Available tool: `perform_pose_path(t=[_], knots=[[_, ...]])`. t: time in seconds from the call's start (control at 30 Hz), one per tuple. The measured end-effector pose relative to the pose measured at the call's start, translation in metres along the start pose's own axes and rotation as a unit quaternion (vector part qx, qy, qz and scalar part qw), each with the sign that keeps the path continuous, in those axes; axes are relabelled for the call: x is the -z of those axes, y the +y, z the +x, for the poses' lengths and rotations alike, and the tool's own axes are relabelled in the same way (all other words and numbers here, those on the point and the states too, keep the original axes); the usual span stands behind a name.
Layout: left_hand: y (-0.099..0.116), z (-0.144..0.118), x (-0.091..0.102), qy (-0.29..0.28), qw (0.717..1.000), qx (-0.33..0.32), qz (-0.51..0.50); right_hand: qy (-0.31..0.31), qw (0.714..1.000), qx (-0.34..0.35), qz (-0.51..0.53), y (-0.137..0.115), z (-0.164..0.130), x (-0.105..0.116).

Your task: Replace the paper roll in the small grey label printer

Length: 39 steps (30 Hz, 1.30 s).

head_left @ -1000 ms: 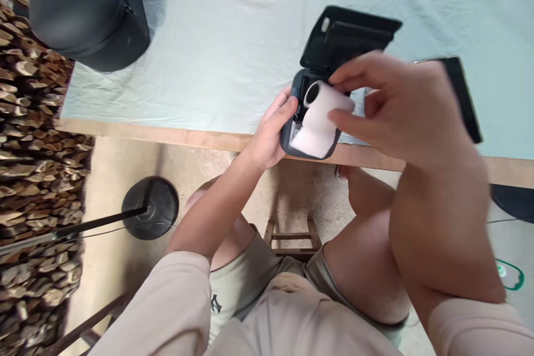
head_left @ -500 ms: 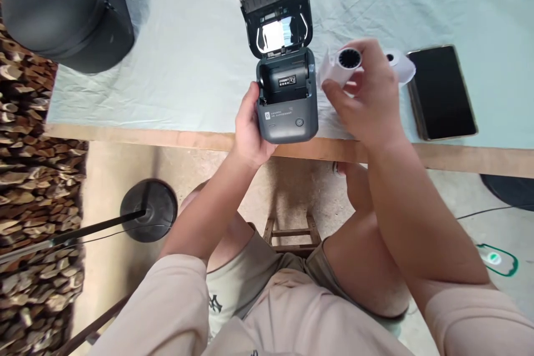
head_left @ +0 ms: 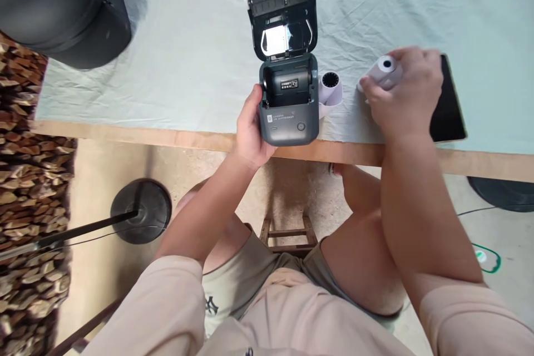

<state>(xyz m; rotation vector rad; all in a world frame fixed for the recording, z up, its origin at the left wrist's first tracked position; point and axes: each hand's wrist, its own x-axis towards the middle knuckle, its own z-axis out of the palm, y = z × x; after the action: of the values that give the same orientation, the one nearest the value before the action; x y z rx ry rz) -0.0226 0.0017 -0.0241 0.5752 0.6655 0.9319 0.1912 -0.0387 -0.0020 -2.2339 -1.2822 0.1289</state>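
My left hand (head_left: pixel 254 133) grips a dark grey label printer (head_left: pixel 290 128) by its left side and underside, over the table's front edge. The printer's lid (head_left: pixel 283 14) is flipped up, and its paper bay (head_left: pixel 288 84) has no roll in it. Just right of the printer, a white paper roll with a toothed black core (head_left: pixel 329 92) stands on the cloth, a loose strip curling off it. My right hand (head_left: pixel 411 86) is closed around a second white paper roll (head_left: pixel 382 71) with a smaller dark hole, beside the tablet; the fingers' far side is hidden.
A dark tablet (head_left: pixel 449 108) lies on the pale green tablecloth (head_left: pixel 187 55) at the right, partly behind my right hand. A black bag (head_left: pixel 83 16) occupies the back left. Stacked firewood (head_left: pixel 29 189) and a round black stand base (head_left: pixel 144 211) are at the lower left.
My right hand has let go of the black-cored roll beside the printer. It has moved right and taken hold of the other roll. My left hand still holds the printer.
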Motion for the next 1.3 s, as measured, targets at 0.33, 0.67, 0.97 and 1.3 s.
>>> perform_pose_path(t=[0.33,0.67,0.97,1.3], knots=[[-0.001,-0.001,-0.004,-0.004,0.999,-0.002,-0.033,-0.068,0.894,0.05,0.44,0.015,0.016,-0.016],[-0.004,-0.005,-0.011,-0.015,0.999,-0.032,0.003,-0.024,0.916,0.299,0.266,-0.061,-0.034,0.006],[-0.004,-0.006,-0.011,-0.035,0.999,-0.021,0.012,-0.07,0.958,0.277,0.016,-0.061,-0.027,0.002],[-0.006,-0.006,-0.008,-0.065,0.996,-0.041,0.051,-0.117,0.951,0.285,-0.008,-0.062,-0.023,0.0]])
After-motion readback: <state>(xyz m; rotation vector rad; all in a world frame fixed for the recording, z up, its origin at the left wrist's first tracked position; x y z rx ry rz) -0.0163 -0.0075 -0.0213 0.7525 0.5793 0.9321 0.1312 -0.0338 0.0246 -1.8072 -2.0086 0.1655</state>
